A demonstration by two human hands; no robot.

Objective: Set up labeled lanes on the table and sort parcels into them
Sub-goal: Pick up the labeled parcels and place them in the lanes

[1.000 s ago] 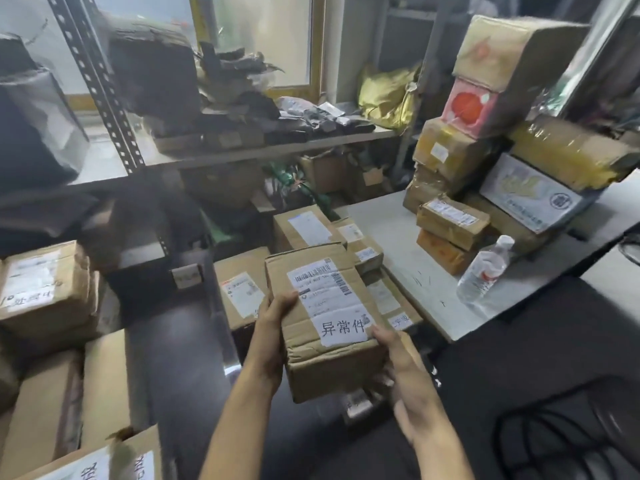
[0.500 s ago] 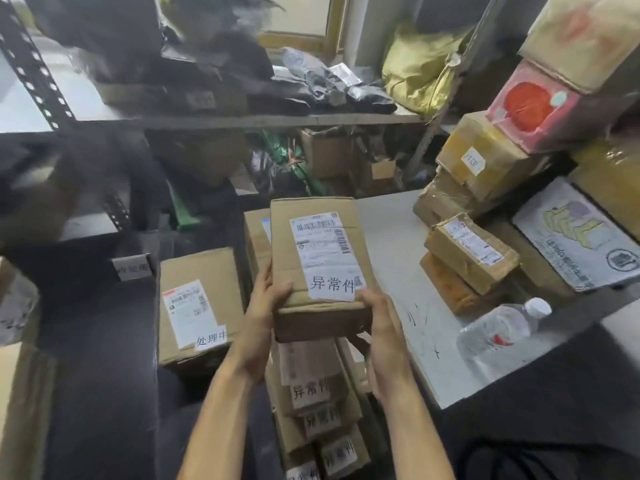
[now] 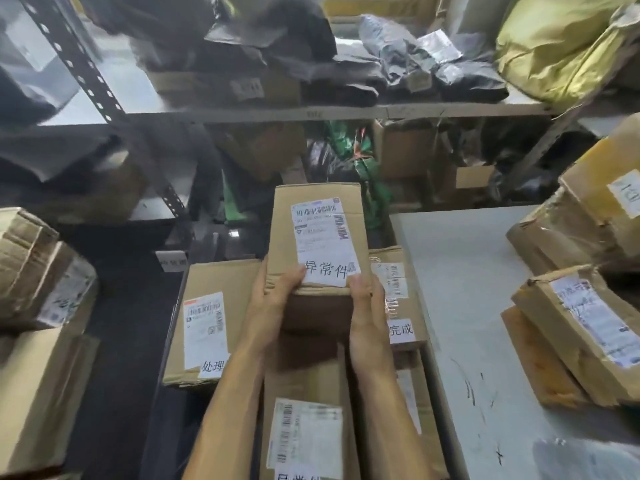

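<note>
Grip: Both hands clasped one cardboard parcel [image 3: 318, 237] by its near end, the left hand [image 3: 273, 292] on the left corner, the right hand [image 3: 363, 299] on the right corner, thumbs on top.
Held parcel: It was level, raised above a row of boxes, its long side pointing away from the person. A white shipping label with barcodes covered the top, and a paper slip at the near edge read 异常件.
Below the parcel: A second box [image 3: 304, 434] lay nearer the person, directly under the forearms, with a slip that seemed to carry the same characters, though its lower edge was cut off.
Left neighbour: A flat box [image 3: 211, 320] lay just beside the held parcel, its slip starting 处理.
Right neighbour: Another box [image 3: 398, 299] sat against the edge of the pale table [image 3: 467, 289], its slip ending 完成.
Table: Several taped parcels [image 3: 581, 327] were stacked at its right side.
Background: A metal shelf [image 3: 311, 110] held dark and grey bags and a yellow bag [image 3: 561, 43].
Step in hand: Judging by the matching slips, the parcel was being placed into the middle lane.
Next move: It likely called for lowering the parcel flat into that lane beyond the matching box, label up, without nudging either neighbour, then letting go with both hands.
</note>
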